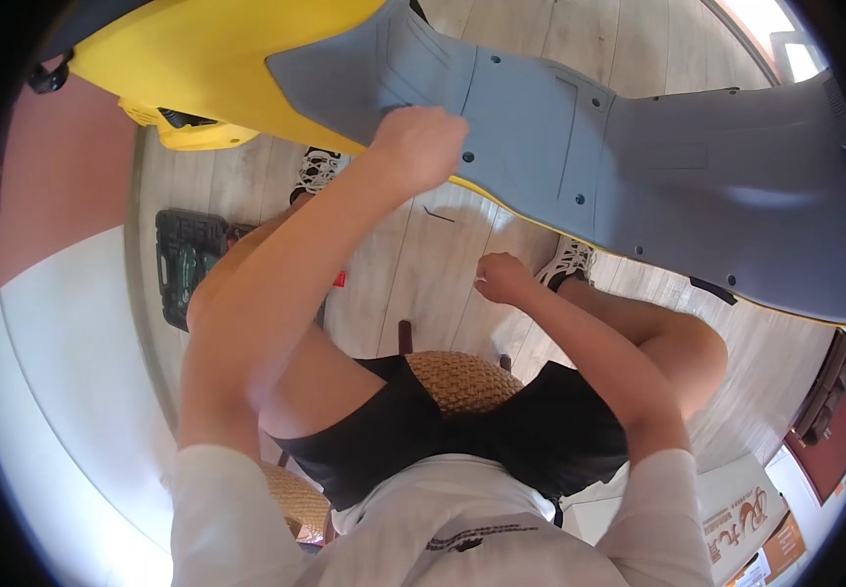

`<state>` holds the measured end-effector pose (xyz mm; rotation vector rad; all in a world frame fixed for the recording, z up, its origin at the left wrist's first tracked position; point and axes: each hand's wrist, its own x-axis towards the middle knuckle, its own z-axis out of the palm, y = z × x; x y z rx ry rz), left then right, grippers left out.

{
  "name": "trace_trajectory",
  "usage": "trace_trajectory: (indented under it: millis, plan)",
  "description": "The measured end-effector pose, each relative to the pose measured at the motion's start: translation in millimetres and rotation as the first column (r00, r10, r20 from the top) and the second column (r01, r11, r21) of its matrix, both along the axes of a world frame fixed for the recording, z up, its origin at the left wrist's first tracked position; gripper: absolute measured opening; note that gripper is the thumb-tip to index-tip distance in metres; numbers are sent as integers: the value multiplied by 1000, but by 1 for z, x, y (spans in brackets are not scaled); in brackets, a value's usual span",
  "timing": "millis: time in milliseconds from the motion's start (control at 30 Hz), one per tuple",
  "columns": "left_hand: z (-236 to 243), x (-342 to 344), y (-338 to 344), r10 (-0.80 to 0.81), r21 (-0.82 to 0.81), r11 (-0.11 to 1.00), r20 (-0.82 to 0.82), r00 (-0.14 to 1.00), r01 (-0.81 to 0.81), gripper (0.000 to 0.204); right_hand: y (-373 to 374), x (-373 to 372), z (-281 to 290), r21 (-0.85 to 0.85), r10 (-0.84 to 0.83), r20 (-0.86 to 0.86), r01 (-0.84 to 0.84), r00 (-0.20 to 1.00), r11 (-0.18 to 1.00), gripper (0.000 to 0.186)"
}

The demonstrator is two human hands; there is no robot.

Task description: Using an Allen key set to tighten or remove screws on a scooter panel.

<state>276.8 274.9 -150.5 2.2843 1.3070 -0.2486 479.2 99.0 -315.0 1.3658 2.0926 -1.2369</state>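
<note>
The left hand (421, 145) reaches up on an outstretched arm, fingers curled and pressed against the large grey moulded plastic underside panel (579, 147) of a yellow-bodied machine (218, 59) lying across the view. The right hand (503, 278) hovers lower above the knees, closed in a loose fist; whether it pinches anything cannot be told

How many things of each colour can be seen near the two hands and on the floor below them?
Grey: 1, the large grey plastic underside panel, touched by the left hand
Yellow: 1, the yellow plastic body shell
Dark green: 1, the open dark green tool case on the floor
White and black: 2, the sneakers
The right hand is closed in a fist.
Total: 5
</note>
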Motion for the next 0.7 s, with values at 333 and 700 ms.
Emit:
trace_trajectory:
  millis: [333, 700]
  plan:
    - [78, -39, -37, 89, -5, 996, -86, 992, -90, 27, 18, -101, -179, 480, -382, -124, 392, 916, 784, 26]
    - [65, -53, -40, 30, -101, 994, -27, 999, -32, 37, 15, -99, -103, 163, -88, -132, 109, 987, 981, 13]
